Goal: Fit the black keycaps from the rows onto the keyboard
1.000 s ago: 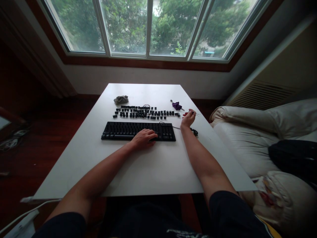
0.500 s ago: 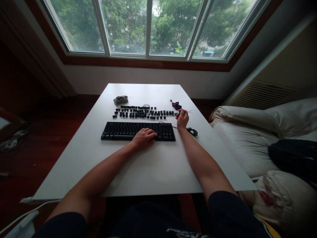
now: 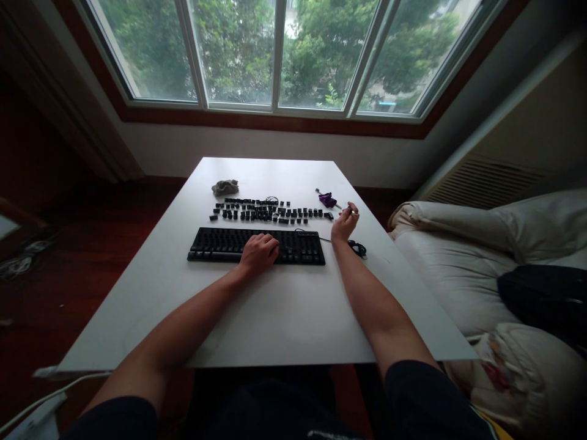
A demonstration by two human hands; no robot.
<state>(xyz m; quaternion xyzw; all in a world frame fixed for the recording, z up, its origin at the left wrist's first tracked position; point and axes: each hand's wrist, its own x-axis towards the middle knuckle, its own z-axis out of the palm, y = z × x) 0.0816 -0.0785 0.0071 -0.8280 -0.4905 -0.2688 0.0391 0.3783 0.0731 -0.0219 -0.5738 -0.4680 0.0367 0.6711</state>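
A black keyboard (image 3: 215, 245) lies on the white table (image 3: 275, 311) in front of me. My left hand (image 3: 260, 252) rests on its middle, fingers bent and close together against the keys. To the right of the keyboard, my right hand (image 3: 346, 225) is raised a little above the table, palm turned partly up. Its fingers are closed on a small dark tool with thin wire, which looks like a wire keycap puller (image 3: 351, 211). Loose black keycaps (image 3: 261, 214) lie in uneven rows beyond the keyboard.
A grey cloth (image 3: 225, 187) sits at the back left of the table. Near my right hand lie a purple cloth bundle (image 3: 327, 200) and a coiled black cable (image 3: 358, 249). A pale sofa (image 3: 431, 263) stands to the right, under a window wall.
My left hand has shifted slightly left on the keyboard, its fingers more bent. My right hand has moved a little right, away from the keycap row, and turned its palm upward.
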